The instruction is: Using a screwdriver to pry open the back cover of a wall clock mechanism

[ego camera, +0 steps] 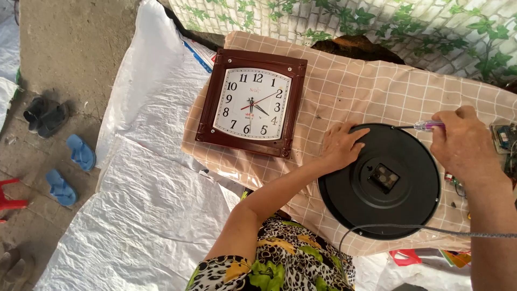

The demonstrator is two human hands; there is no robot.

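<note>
Round black clock [409,199] lies face down on the checked cloth [344,91].
My left hand [340,145] rests flat and unclenched on its rim; my right hand [464,141] grips one screwdriver [423,126] at its upper edge. Two clocks counted: this one, one square brown clock [252,102].

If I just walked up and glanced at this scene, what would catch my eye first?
Probably the round black clock, lying face down on the checked cloth, with its small movement box showing at the centre. The left hand steadies its rim while the right hand works a purple-handled screwdriver at its upper edge. To the left lies a square brown wall clock, face up.
</note>
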